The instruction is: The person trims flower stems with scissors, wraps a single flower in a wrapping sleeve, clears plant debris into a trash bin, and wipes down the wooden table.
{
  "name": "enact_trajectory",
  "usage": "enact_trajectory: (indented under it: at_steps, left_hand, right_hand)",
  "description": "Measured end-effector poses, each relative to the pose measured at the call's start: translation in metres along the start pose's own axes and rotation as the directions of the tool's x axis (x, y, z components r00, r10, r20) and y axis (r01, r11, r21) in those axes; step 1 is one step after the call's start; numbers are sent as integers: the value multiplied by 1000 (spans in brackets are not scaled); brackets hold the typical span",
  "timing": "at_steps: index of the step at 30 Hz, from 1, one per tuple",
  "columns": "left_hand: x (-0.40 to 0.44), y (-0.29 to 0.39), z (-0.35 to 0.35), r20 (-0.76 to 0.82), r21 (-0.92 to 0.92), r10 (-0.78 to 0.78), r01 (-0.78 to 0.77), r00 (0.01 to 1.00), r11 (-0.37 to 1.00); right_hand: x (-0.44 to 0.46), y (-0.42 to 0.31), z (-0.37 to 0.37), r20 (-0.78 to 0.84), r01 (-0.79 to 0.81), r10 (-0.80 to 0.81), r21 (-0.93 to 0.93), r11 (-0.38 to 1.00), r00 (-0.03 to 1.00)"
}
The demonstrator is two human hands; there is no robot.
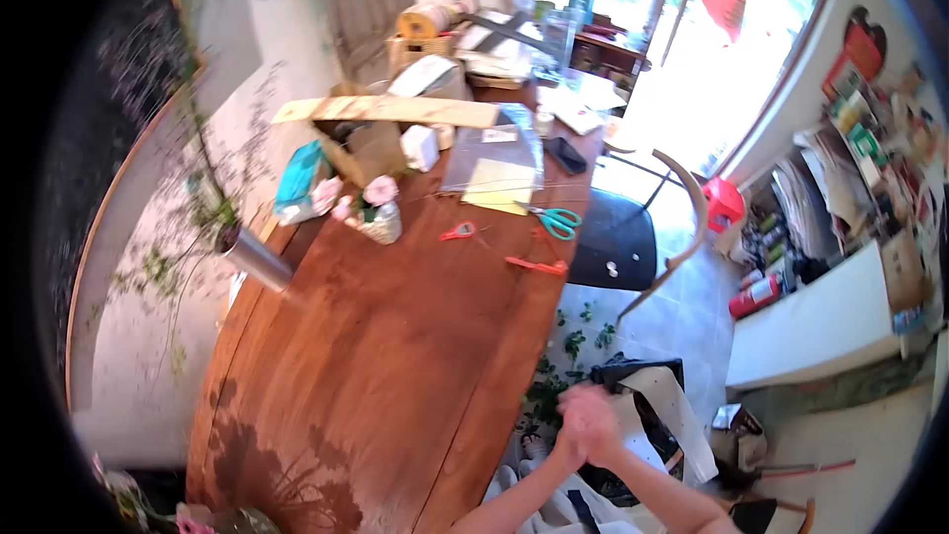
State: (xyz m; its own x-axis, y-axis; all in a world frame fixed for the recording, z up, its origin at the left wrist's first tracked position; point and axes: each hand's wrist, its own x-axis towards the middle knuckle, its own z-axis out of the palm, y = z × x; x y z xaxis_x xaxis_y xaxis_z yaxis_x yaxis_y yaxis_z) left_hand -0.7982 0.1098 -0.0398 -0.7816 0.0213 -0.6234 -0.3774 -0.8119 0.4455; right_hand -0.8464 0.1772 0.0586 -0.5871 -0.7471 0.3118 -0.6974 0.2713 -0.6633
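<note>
My left hand (570, 440) and my right hand (596, 419) are brought together beyond the right edge of the wooden table. They touch or overlap, and motion smears their fingers, so I cannot tell whether anything is between them. Beneath and beside them is a dark bag or bin with a pale cloth-like flap (677, 405). Green leaf cuttings (546, 398) lie on the floor just left of the hands. On the table, farther off, are teal-handled scissors (560, 223), a small red-handled tool (459, 231) and a red strip-like item (537, 265).
The wooden table (395, 336) fills the middle. On its left stands a metal vase (259, 259) of tall stems; pink flowers in a small white pot (383, 225) are farther back. A wooden plank (386, 110) lies across a cardboard box. A chair (615, 237) stands at the right.
</note>
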Motion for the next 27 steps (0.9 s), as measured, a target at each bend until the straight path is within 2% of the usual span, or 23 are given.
enact_trajectory:
  at_steps: [2, 3, 4, 5, 6, 7, 8, 9, 11, 12, 13, 14, 15, 18, 19, 20, 21, 23, 24, 25, 27]
  left_hand:
    - [-22, 9, 17, 39, -301, -156, 161, 987, 940]
    - [-30, 13, 29, 68, -452, -213, 221, 975, 864]
    - [-41, 20, 36, 17, -277, -71, 73, 997, 958]
    - [-59, 37, 51, 131, -23, 264, -263, 956, 964]
    - [-58, 54, 49, 281, 333, 494, -567, 822, 753]
    - [-63, 63, 46, 487, 572, 589, -745, 645, 342]
    - [-54, 58, 45, 567, 640, 596, -759, 569, 116]
    - [-40, 33, 32, 610, 625, 506, -763, 609, 166]
    - [-15, 19, -4, 689, 557, 568, -830, 450, -19]
    - [-14, 32, -7, 643, 692, 571, -706, 510, -148]
    - [-7, 52, -12, 591, 789, 579, -552, 561, -270]
    - [-4, 70, -29, 448, 884, 639, -417, 625, -212]
    - [1, 81, -48, 303, 949, 682, -279, 665, -148]
    - [23, 79, -62, 49, 984, 707, 89, 705, -157]
    - [21, 63, -44, 284, 953, 583, -156, 762, -260]
    - [24, 53, -29, 569, 822, 304, -539, 764, -184]
    - [27, 48, -20, 809, 586, 41, -810, 586, 15]
    - [49, 47, -13, 791, 607, 201, -781, 577, -148]
    - [56, 64, -7, 660, 747, 401, -614, 635, -257]
    - [66, 81, -6, 464, 884, 557, -405, 689, -235]
    - [91, 78, -12, 419, 889, 579, -184, 699, -420]
  right_hand:
    - [-20, 39, 14, 14, -103, 102, 183, 978, 995]
    - [-29, 65, 20, -83, -378, 385, 86, 922, 919]
    - [-48, 98, 27, -113, -651, 667, 150, 744, 736]
    - [-74, 122, 41, -110, -850, 880, 228, 475, 463]
    - [-89, 135, 58, -53, -785, 906, 480, 392, 420]
    - [-61, 94, 37, 271, -749, 936, 663, -12, 225]
    - [-51, 79, 33, 367, -640, 878, 763, -95, 308]
    - [-41, 73, 35, 432, -514, 806, 836, -191, 404]
    - [-18, 58, 35, 477, -242, 650, 874, -420, 592]
    - [13, 49, 21, 263, -36, 816, 958, -286, 514]
    - [36, 37, -4, 165, 39, 857, 977, -210, 489]
    - [46, 40, -14, -23, -68, 859, 995, 67, 512]
    - [44, 43, -20, -204, -165, 808, 924, 346, 553]
    - [24, 57, -30, -13, -339, 844, 912, 229, 536]
    - [21, 61, -31, -55, -358, 863, 895, 265, 502]
    - [16, 66, -28, -95, -377, 879, 878, 295, 467]
    - [11, 70, -25, -132, -397, 895, 862, 317, 426]
    - [6, 84, -29, -198, -396, 905, 849, 350, 375]
    - [5, 90, -33, -222, -395, 908, 845, 361, 355]
    - [5, 97, -37, -248, -392, 909, 840, 374, 335]
    - [5, 120, -41, -216, -441, 915, 823, 358, 340]
